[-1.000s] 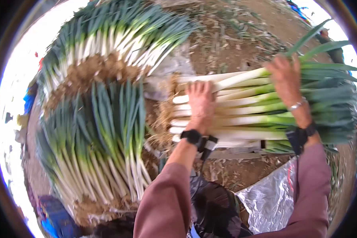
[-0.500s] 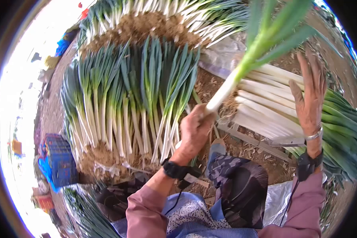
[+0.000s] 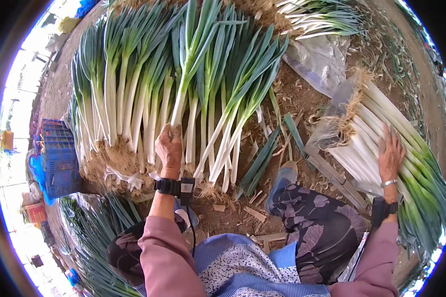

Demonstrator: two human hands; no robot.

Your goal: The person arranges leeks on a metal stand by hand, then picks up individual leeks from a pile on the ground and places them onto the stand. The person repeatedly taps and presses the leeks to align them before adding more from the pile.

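My left hand (image 3: pixel 169 148) is closed around the white lower stalk of a leek (image 3: pixel 181 99), whose green leaves fan upward over a row of other leeks (image 3: pixel 116 94). The hand hides the root end of that leek. Over at the right, my right hand (image 3: pixel 392 152) lies flat with fingers stretched out on the white stalks of a leek pile (image 3: pixel 366 133). The pile's roots point to the upper left and its green leaves to the lower right. Beneath the pile is a low wooden frame (image 3: pixel 339 180).
A blue plastic basket (image 3: pixel 59 161) stands at the left. More leeks (image 3: pixel 101 242) lie at the lower left, and another batch (image 3: pixel 322 17) is at the top. Plastic sheeting (image 3: pixel 324 62) and loose trimmings cover parts of the dirt floor.
My left hand has moved left with the leek, from beside the right pile to the row. My right hand has come down onto the pile. The view has shifted.
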